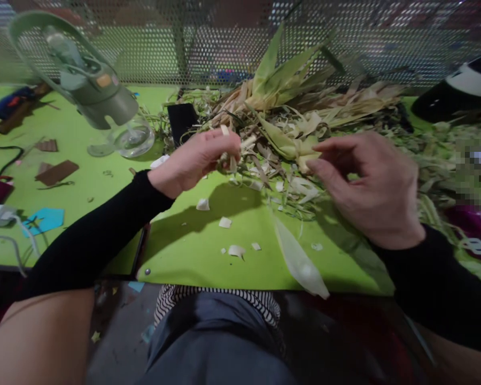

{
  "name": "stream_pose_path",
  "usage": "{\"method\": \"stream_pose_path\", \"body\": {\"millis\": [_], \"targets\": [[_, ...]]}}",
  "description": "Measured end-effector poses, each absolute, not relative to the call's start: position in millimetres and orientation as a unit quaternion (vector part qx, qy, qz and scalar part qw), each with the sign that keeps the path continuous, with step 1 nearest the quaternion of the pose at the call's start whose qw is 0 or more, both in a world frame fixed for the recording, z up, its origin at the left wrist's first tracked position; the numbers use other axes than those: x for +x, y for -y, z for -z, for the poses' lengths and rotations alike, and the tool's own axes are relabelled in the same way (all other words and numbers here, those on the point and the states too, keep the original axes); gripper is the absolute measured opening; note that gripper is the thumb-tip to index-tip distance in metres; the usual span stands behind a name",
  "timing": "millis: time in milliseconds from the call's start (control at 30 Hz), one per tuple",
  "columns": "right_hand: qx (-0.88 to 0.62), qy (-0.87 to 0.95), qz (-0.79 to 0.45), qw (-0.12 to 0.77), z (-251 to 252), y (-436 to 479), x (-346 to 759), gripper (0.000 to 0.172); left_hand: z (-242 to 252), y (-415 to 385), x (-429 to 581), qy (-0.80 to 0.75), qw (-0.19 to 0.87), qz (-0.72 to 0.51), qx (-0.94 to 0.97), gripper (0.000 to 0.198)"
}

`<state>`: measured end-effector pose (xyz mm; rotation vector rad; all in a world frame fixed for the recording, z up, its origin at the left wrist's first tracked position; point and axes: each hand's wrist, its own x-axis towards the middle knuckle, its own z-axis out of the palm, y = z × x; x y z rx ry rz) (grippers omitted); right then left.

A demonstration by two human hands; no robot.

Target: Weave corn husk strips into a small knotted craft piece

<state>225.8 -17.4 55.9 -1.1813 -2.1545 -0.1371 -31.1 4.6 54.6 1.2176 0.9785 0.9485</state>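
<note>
A big heap of pale green and straw-coloured corn husks [292, 115] lies on the bright green table [192, 256]. My left hand [196, 160] is closed, fingers curled round thin husk strips [229, 155] at the heap's near edge. My right hand [364, 184] hovers over the heap's right side with its fingers loosely curled and a little apart; its thumb and forefinger meet at a folded husk piece [302, 158]. Both arms wear black sleeves.
A long husk leaf [299, 259] overhangs the front table edge among small husk scraps [224, 222]. A green desk fan [78, 75] stands at the back left beside a black box [183, 120]. Brown card pieces [56, 172] and cables lie left. A perforated metal screen [385, 32] backs the table.
</note>
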Motion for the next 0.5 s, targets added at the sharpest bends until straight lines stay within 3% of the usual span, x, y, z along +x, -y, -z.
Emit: {"method": "stream_pose_path", "body": {"millis": [200,333,500], "targets": [[-0.452,0.859,0.02,0.239,-53,-7,235,0.012,-92,-9,-61,-0.332,0.565,-0.598,0.461,0.019],[-0.496,0.844,0.024,0.205,-44,-25,231,0.012,-107,-8,-69,-0.331,0.537,-0.635,0.446,0.025],[-0.543,0.825,0.009,0.158,-50,-38,223,0.011,-113,-6,-73,-0.285,0.526,-0.661,0.452,0.017]]}}
